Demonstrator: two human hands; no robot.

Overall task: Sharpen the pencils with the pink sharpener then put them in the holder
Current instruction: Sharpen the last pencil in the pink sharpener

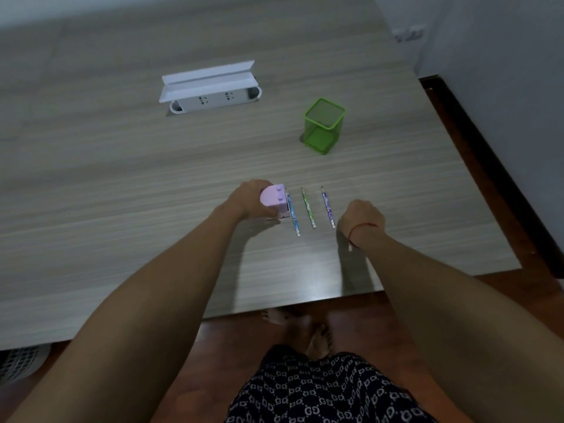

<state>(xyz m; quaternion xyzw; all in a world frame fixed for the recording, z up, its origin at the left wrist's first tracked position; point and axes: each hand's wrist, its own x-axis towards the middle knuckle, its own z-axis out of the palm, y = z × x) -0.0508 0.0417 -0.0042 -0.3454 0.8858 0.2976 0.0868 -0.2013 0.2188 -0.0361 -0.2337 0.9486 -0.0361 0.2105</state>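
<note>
My right hand (pixel 360 221) hovers toward the grey wood-grain table's (pixel 122 178) near edge, fingers curled under; I cannot tell whether it holds anything. My left hand (pixel 248 199) grips the pink plastic sharpener (pixel 274 199), just beside three patterned pencils: blue (pixel 293 213), green (pixel 307 207), purple (pixel 328 209). Farther right stands the green mesh holder (pixel 323 126).

On the table (pixel 122 178) we find three pencils (pixel 308 207) side by side, the sharpener (pixel 274 203) in our left hand (pixel 248 198) against the leftmost pencil (pixel 294 219), our right hand (pixel 360 219) just right of them, the holder (pixel 324 126) behind.
</note>
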